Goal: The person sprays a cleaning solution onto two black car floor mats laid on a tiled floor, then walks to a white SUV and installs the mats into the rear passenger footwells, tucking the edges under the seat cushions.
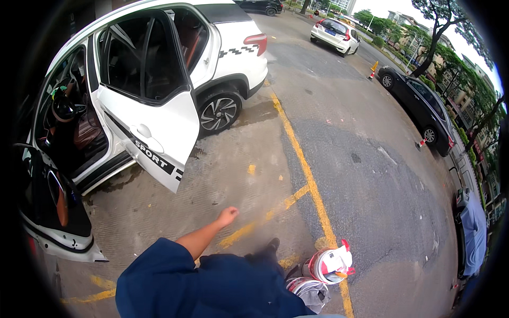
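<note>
Left hand (228,215), just below the middle of the frame, is curled into a loose fist at the end of a bare forearm in a dark blue sleeve (159,270) and has hold of nothing; it hangs over bare pavement, well apart from every object. No right hand appears anywhere in the frame.

White car (175,63), filling the upper left of the frame, stands with two near-side doors swung open. Its white rear door (151,135) with dark window glass juts toward the frame's centre and is the thing nearest the fist; the front door (55,212), at the far left edge, shows its dark inner lining. Behind them a black steering wheel (64,106) and brown seats are visible.

Grey concrete and asphalt pavement (371,185) covers the middle and right of the frame, crossed by a painted yellow line (302,159) running from upper centre to the lower edge.

Black car (419,103) is parked at the upper right, and a second white car (335,34) stands near the top edge.

White bucket with a red rim (330,265) lies tilted at the lower centre-right, touching the yellow line, just beside a crumpled grey-and-white bag (310,291) below it.

Black shoe (271,246) shows just left of the bucket.
</note>
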The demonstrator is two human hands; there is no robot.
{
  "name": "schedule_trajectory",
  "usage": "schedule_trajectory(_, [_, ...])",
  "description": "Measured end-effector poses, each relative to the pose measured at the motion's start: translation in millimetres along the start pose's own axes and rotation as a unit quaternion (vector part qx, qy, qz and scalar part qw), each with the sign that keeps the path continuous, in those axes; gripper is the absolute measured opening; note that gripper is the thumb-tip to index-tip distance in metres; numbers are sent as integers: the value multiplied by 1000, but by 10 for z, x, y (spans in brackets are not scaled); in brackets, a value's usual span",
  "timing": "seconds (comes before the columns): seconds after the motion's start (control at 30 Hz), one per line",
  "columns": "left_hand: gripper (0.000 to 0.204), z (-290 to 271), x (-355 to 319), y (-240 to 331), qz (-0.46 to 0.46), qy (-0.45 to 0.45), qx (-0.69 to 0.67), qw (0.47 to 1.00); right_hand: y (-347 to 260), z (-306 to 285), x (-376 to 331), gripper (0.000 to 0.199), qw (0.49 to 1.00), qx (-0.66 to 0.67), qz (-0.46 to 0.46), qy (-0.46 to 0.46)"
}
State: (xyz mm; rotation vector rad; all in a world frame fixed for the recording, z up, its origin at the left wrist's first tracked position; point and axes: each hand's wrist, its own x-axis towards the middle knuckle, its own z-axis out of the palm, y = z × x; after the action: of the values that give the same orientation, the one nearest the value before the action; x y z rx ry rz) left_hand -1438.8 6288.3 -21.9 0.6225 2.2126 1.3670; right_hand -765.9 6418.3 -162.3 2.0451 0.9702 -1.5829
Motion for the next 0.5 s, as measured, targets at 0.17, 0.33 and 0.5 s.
schedule_trajectory(0.17, [17, 438, 861, -124, -127, 70, -23, 989, -2560, -289, 238, 18, 995, 56, -77, 11])
schedule_trajectory(0.33, [12, 512, 754, -1068, -329, 102, 45, 938, -6060, -298, 333, 13, 910, -39, -411, 26])
schedule_trajectory(0.5, [23, 731, 675, -1086, -400, 168, -3, 901, -9085, 669, -920, 16, 821, -37, -555, -132])
